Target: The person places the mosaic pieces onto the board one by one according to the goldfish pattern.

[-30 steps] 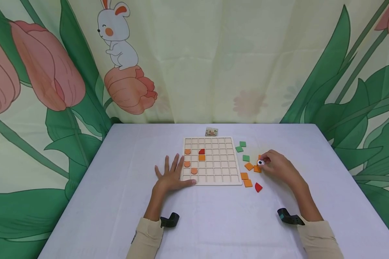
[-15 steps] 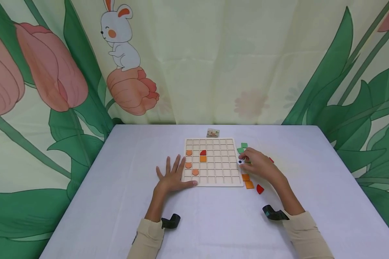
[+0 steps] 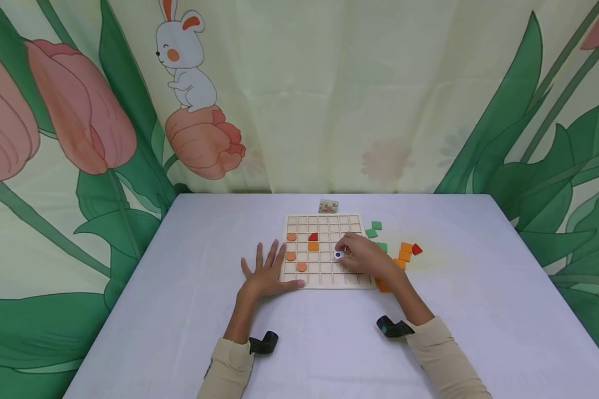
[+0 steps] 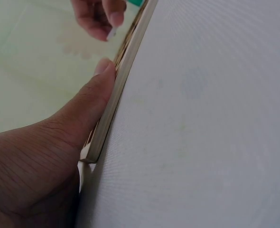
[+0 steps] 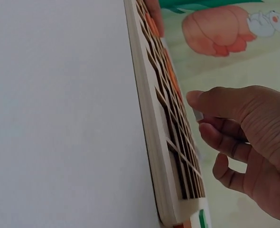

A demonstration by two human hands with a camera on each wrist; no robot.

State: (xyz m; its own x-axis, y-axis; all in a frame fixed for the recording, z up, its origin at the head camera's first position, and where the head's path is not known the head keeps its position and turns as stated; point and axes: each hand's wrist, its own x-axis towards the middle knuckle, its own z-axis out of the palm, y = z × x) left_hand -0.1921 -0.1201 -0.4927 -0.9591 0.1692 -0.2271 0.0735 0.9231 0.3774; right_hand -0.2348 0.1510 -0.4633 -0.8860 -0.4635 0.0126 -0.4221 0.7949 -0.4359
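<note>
1. Right hand (image 3: 365, 256): thumb and forefinger pinch a white disc (image 3: 338, 255) with a dark spot.
2. Disc position: centre-right of the frame, above the board (image 3: 349, 222). The wrist views show it apart from the grid surface.
3. Change: a second ago the disc was at the loose pieces on the right; half a second ago, at the board's right edge. It is now inside that edge. Judged meaning: the crossing is made, but no cell holds it yet.
4. Left hand (image 3: 263, 279): fingers spread, grasping nothing, thumb on the board's lower-left edge. Position against the board unchanged; judged to be steadying it.
5. On the board, unchanged: three round pieces (image 3: 290, 256) at left and a red piece (image 3: 313, 236) directly above an orange square (image 3: 313, 246).
6. On the counter (image 3: 204, 249), right of the board: green squares (image 3: 376, 225), loose orange squares (image 3: 405, 249) and a red wedge (image 3: 417, 249), the last now fully uncovered.
7. Picture card (image 3: 328, 206): just beyond the board's upper edge.
</note>
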